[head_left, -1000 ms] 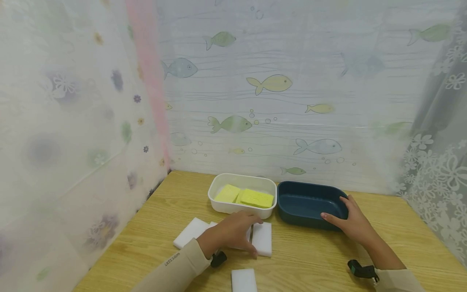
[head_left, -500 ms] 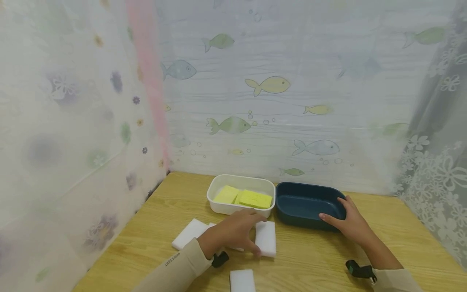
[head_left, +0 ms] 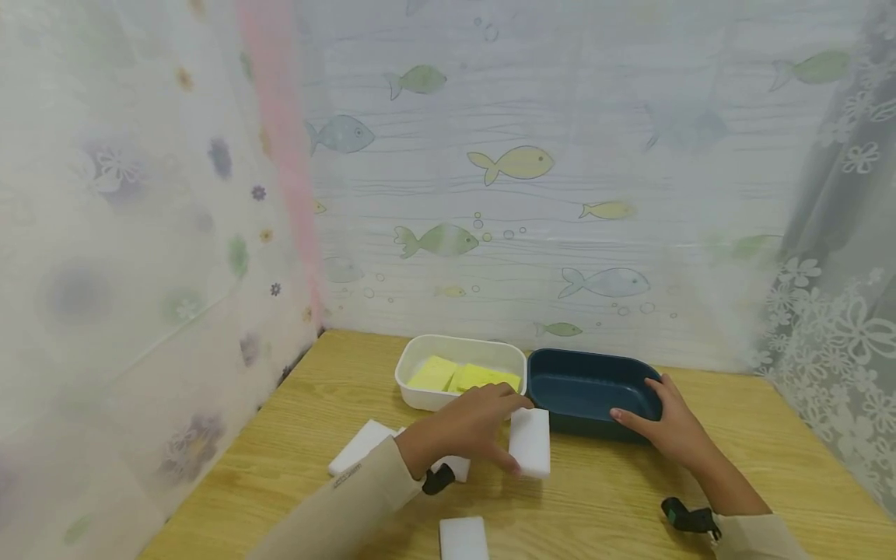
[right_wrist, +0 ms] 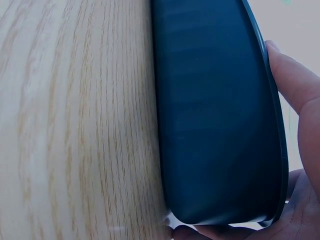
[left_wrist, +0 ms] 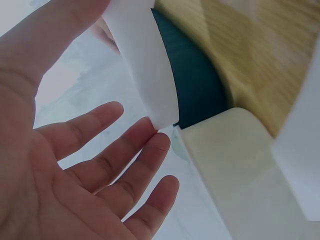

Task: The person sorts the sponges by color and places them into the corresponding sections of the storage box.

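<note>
Left hand (head_left: 472, 428): pinching a white block (head_left: 530, 445) before the navy box (head_left: 595, 426).
Right hand (head_left: 668, 428): gripping the navy box's end.
Done, seemingly: yellow sponges (head_left: 434, 373) in white box (head_left: 422, 398).
To go, likely: held block, loose blocks (head_left: 465, 538) on table (head_left: 574, 513) (sleeve (head_left: 357, 498) in the way; count uncertain).

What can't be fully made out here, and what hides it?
Head view: middle white foam block, largely covered by the left hand and wrist camera.
Head view: nearest white foam block, cut off by the bottom edge.
Left wrist view: pinched white foam block, cut off by the top edge.
Right wrist view: inside of navy tub, hidden by its wall.
</note>
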Action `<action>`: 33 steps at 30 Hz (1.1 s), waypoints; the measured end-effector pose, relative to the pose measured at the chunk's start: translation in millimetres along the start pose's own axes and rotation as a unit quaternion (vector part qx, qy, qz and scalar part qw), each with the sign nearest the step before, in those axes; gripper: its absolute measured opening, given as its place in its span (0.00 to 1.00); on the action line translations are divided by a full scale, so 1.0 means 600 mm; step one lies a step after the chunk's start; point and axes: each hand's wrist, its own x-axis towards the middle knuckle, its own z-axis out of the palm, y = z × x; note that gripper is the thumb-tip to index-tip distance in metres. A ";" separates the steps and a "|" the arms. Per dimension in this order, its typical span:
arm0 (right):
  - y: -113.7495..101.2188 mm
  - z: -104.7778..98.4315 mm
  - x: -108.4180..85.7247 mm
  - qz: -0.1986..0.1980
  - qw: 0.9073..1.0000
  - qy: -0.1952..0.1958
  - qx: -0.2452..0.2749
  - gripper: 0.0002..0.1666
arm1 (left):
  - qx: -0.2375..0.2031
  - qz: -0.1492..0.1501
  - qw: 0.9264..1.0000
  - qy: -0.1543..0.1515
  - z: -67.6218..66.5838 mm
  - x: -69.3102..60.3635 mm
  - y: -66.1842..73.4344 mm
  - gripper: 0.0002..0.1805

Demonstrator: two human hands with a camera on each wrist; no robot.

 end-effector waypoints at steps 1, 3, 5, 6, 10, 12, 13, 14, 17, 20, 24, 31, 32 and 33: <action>0.000 0.000 0.000 0.000 1.000 0.000 0.000 0.70 | 0.002 -0.001 1.000 0.002 -0.002 0.003 0.001 0.52; 0.001 0.001 0.001 0.002 1.000 0.000 -0.001 0.70 | 0.004 -0.005 1.000 0.007 -0.005 0.011 0.001 0.52; 0.002 0.001 0.002 0.005 1.000 -0.001 -0.002 0.70 | 0.000 -0.008 1.000 0.011 -0.009 0.018 0.000 0.52; 0.003 0.001 0.002 0.007 1.000 -0.002 -0.002 0.70 | -0.006 -0.008 1.000 0.012 -0.010 0.023 0.000 0.52; 0.006 0.000 0.002 0.013 1.000 -0.004 -0.006 0.70 | -0.030 -0.016 0.999 0.009 -0.016 0.042 -0.005 0.51; 0.006 0.001 0.001 0.016 1.000 -0.004 -0.008 0.70 | -0.034 -0.025 0.999 0.008 -0.017 0.052 -0.008 0.51; 0.007 0.001 0.001 0.016 1.000 -0.005 -0.008 0.70 | -0.035 -0.030 0.999 0.008 -0.017 0.057 -0.009 0.51; 0.007 0.001 0.001 0.017 1.000 -0.005 -0.009 0.70 | -0.036 -0.034 0.999 0.008 -0.018 0.063 -0.011 0.51; 0.007 0.001 0.001 0.017 1.000 -0.004 -0.011 0.70 | -0.038 -0.041 0.998 0.010 -0.017 0.079 -0.015 0.51; 0.007 0.000 0.001 0.015 1.000 -0.001 -0.011 0.70 | -0.044 -0.048 0.998 0.013 -0.018 0.094 -0.018 0.51; 0.005 0.000 0.001 0.014 1.000 0.003 -0.014 0.71 | -0.044 -0.057 0.997 0.013 -0.020 0.111 -0.015 0.51; 0.001 -0.001 0.003 0.010 1.000 0.002 -0.014 0.70 | -0.020 -0.069 0.997 0.011 -0.023 0.141 -0.015 0.51; -0.001 -0.001 0.003 0.011 1.000 0.001 -0.014 0.70 | -0.017 -0.070 0.997 0.011 -0.025 0.146 -0.016 0.51; -0.002 -0.001 0.003 0.012 1.000 0.000 -0.014 0.70 | -0.017 -0.072 0.997 0.010 -0.028 0.149 -0.016 0.51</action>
